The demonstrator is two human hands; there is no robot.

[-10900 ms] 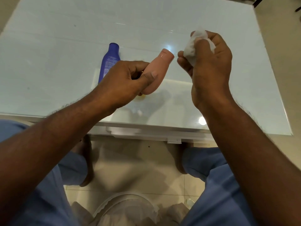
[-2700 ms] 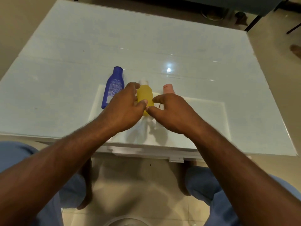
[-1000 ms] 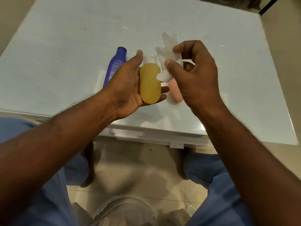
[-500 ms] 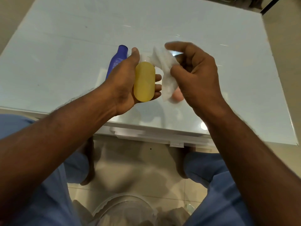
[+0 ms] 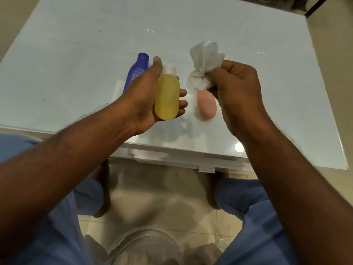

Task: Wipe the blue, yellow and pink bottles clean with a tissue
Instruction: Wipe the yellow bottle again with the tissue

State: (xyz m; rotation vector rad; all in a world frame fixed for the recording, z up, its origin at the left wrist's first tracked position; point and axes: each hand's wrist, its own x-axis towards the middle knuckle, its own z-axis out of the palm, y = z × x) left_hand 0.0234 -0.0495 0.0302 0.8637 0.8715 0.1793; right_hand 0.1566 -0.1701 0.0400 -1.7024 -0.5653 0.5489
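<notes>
My left hand [image 5: 145,98] grips the yellow bottle [image 5: 166,97] with a white cap, holding it above the near part of the glass table [image 5: 76,54]. Just right of it, my right hand [image 5: 238,94] pinches a crumpled white tissue [image 5: 203,67], which does not touch the yellow bottle. The blue bottle [image 5: 136,70] lies on the table behind my left hand, partly hidden by it. The pink bottle [image 5: 206,106] lies on the table below the tissue, its top covered by the tissue and my right hand.
The table's near edge [image 5: 181,153] runs under my forearms. Below it are my knees in blue trousers and a clear plastic bin [image 5: 145,247] on the tiled floor. A dark frame leg [image 5: 317,6] shows at the far right corner.
My right hand has drawn the tissue away from the yellow bottle to the right and bunched it. My left hand has kept hold of the yellow bottle, which hardly moved.
</notes>
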